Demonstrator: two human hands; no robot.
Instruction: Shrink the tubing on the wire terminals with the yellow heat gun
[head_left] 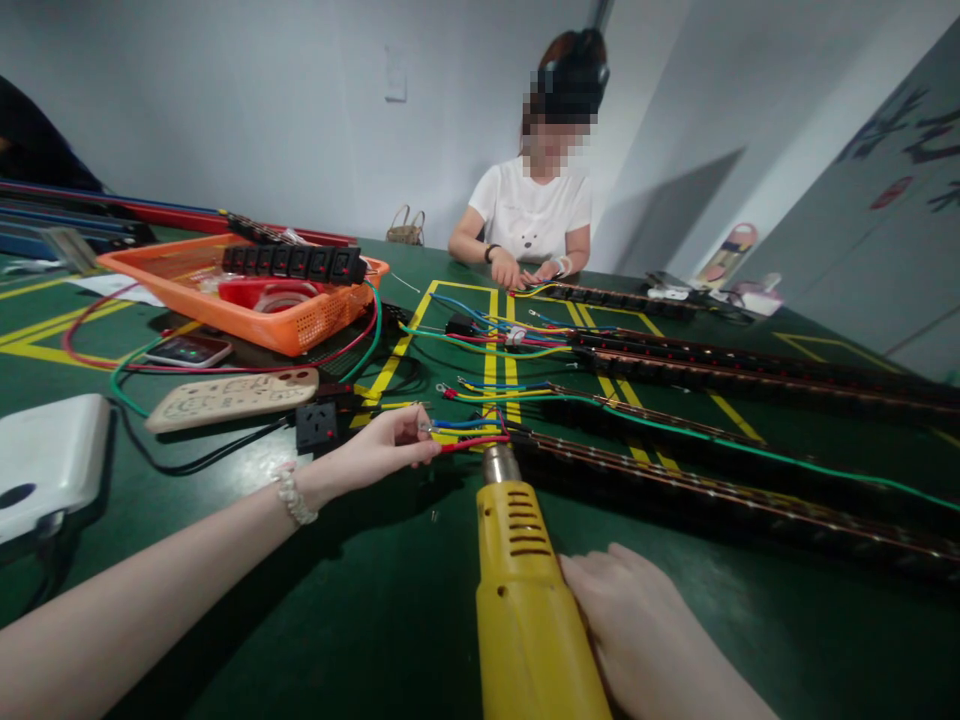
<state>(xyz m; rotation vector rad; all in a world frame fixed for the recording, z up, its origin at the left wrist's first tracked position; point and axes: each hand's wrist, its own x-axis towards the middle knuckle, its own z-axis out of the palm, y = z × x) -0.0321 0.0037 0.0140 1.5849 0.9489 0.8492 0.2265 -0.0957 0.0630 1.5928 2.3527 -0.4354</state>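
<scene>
My right hand (pixel 637 620) is wrapped round the grip of a yellow heat gun (pixel 525 590), whose metal nozzle points at the ends of a red wire and a blue wire (pixel 472 436). My left hand (pixel 382 448), with a bead bracelet on the wrist, pinches those wire ends between thumb and fingers just left of the nozzle. The wires run out of a long black power strip (pixel 720 500) lying on the green table (pixel 360 600).
An orange basket (pixel 247 300) with a row of black switches and red tape sits at the left. A phone (pixel 187 350), a cream socket strip (pixel 232 396) and a white box (pixel 45 460) lie nearby. More long strips (pixel 750 370) lie right. Another person's hands (pixel 525 272) work opposite.
</scene>
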